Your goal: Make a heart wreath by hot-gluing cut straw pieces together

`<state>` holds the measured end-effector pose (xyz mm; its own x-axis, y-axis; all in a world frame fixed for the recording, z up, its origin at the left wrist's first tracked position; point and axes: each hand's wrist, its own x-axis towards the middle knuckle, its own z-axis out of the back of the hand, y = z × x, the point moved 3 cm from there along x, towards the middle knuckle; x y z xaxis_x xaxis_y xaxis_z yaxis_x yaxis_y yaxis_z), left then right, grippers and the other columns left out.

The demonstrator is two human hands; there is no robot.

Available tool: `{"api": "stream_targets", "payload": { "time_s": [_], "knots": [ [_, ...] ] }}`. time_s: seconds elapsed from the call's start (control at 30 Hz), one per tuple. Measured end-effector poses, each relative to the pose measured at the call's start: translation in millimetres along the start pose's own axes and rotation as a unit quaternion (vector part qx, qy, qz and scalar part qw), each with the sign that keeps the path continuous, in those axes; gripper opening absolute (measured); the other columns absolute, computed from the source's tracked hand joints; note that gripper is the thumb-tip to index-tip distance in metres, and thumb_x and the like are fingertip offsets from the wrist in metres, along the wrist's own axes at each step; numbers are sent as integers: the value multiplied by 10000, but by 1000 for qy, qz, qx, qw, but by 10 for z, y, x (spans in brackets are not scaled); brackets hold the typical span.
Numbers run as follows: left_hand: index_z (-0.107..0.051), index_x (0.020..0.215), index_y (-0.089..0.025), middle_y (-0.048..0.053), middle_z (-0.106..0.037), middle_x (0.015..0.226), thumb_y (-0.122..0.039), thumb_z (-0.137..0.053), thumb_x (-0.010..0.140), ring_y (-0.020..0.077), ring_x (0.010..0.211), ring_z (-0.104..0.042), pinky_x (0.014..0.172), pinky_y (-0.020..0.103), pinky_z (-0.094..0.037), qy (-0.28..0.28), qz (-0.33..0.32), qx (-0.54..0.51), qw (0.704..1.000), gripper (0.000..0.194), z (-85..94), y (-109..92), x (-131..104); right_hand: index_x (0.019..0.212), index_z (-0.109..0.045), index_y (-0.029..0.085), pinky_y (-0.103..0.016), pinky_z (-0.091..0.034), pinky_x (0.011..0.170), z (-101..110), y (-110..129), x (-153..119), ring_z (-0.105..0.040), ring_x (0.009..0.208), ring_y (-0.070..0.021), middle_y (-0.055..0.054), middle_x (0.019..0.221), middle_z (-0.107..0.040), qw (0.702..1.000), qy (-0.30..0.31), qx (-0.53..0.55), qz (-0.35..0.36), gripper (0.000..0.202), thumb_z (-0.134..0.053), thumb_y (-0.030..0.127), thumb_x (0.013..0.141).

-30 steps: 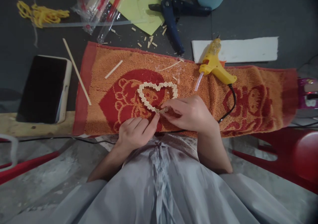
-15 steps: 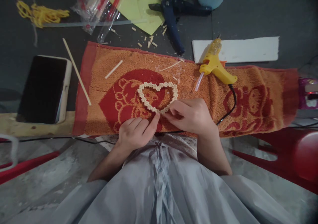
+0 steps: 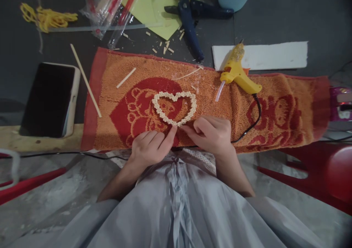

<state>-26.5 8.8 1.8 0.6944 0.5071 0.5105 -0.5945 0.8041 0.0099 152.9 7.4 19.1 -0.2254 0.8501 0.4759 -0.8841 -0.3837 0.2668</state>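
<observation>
A cream heart-shaped outline made of small pieces (image 3: 162, 115) lies on an orange and red towel (image 3: 214, 123). At its bottom tip, the index finger of my left hand (image 3: 154, 145) is touching it, the other fingers curled. My right hand (image 3: 211, 132) is just to the right of that tip, its fingers folded and one fingertip close to the heart; whether it pinches anything is too small to tell. A yellow glue gun (image 3: 238, 72) rests at the upper right of the heart, with a clear glue stick poking out of its back.
Blue cutters (image 3: 189, 28) and small stick offcuts (image 3: 167, 46) lie beyond the towel. A phone (image 3: 48, 99), a long thin stick (image 3: 85, 80) and yellow cord (image 3: 49, 18) are at the left. A white strip (image 3: 275, 55) sits under the glue gun's nozzle.
My right hand has drawn back slightly down and away from the heart's lower right side, showing more of it. My left hand stays at the bottom tip.
</observation>
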Motion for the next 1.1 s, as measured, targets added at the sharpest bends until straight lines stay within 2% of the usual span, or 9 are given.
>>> {"api": "stream_targets", "payload": {
  "time_s": [0.3, 0.77, 1.1],
  "knots": [
    [-642, 1161, -119, -62, -425, 523, -163, -602, 835, 106, 501, -413, 527, 288, -293, 8, 8, 0, 1000, 332, -2, -11, 5, 539, -358, 197, -232, -262, 458, -18, 28, -67, -328, 429, -60, 73, 447, -399, 999, -29, 2, -14, 453, -641, 301, 877],
    [-649, 1132, -120, -64, -421, 525, -173, -603, 840, 102, 499, -411, 534, 287, -292, 6, 6, 5, 1000, 301, 3, -11, 11, 546, -375, 197, -223, -278, 455, -35, 25, -79, -345, 431, -59, 72, 454, -412, 999, -30, -1, -15, 441, -633, 308, 885],
    [-626, 1191, -123, -60, -434, 529, -157, -583, 842, 102, 505, -429, 529, 292, -278, 8, 8, -5, 1000, 354, -7, -7, -1, 547, -377, 195, -222, -268, 453, -38, 21, -85, -349, 425, -57, 72, 450, -416, 999, -31, 3, -14, 441, -642, 305, 881]
  ]
}}
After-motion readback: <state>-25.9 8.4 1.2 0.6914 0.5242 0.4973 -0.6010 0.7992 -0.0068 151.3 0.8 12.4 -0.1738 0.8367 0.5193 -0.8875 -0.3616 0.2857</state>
